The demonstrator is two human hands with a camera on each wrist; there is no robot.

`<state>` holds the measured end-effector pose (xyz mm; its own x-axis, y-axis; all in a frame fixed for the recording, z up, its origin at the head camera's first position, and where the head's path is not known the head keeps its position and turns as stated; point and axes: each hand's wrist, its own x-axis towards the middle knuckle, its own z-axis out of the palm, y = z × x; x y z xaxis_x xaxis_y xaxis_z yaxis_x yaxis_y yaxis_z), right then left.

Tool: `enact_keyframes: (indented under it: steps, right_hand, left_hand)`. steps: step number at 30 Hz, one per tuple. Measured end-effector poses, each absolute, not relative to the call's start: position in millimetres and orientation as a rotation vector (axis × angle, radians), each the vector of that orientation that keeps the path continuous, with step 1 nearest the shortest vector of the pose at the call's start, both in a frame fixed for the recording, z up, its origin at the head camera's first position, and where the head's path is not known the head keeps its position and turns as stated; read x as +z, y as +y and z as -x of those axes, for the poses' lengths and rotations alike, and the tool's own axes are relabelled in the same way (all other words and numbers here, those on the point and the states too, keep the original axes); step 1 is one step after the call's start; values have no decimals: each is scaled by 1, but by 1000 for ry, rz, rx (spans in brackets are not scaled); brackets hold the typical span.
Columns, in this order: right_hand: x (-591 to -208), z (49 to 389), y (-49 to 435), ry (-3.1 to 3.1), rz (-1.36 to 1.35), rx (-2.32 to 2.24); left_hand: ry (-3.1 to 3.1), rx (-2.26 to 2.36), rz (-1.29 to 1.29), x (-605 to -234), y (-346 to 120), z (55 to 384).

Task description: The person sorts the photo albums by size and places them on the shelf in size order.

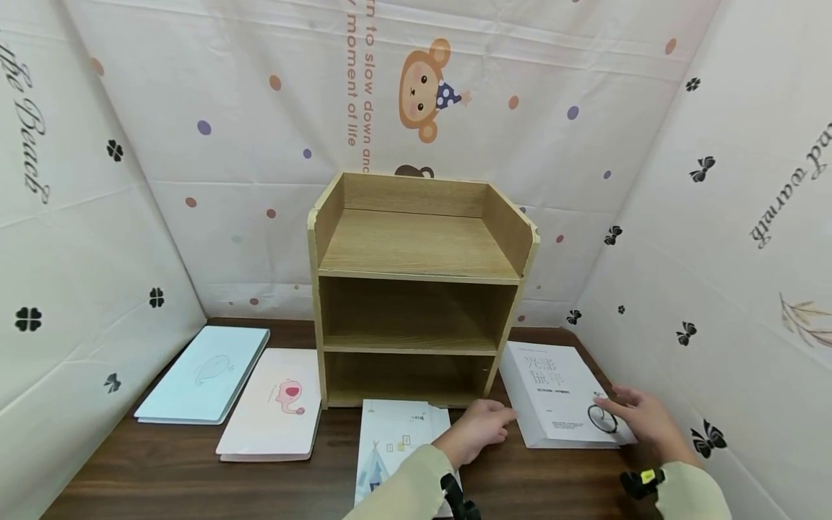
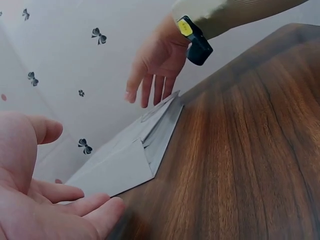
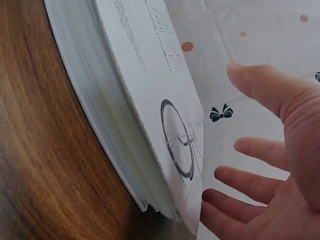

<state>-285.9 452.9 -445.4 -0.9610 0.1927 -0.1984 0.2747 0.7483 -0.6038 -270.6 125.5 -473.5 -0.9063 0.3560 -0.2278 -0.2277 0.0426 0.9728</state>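
Head view: the thick white book [image 1: 549, 383] lies right of the shelf [image 1: 419, 242]. The left hand [image 1: 477, 431] and right hand [image 1: 646, 422] have loose fingers beside it, holding nothing; touching is hard to tell. Best squeeze low and evenly.

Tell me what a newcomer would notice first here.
Probably the wooden shelf unit, central in the head view, below a sideways cartoon monkey printed on the backdrop. At the lower right, the left hand and right hand flank a thick white book on the dark table.
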Motion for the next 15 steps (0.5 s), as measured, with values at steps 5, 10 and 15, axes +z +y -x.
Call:
enact_keyframes:
  steps: [5,10,15]
  right_hand:
    - [-448,290,455,2802,-392,-1021]
    - [-452,294,458,2796,-381,-1021]
    - [-450,294,460,2779,-358,-1002]
  left_hand:
    - [1904,1896,-112,-478,134,273]
    - [1877,1931,-83,-480,140,275]
    - [1852,1966,-70,-482,147,276]
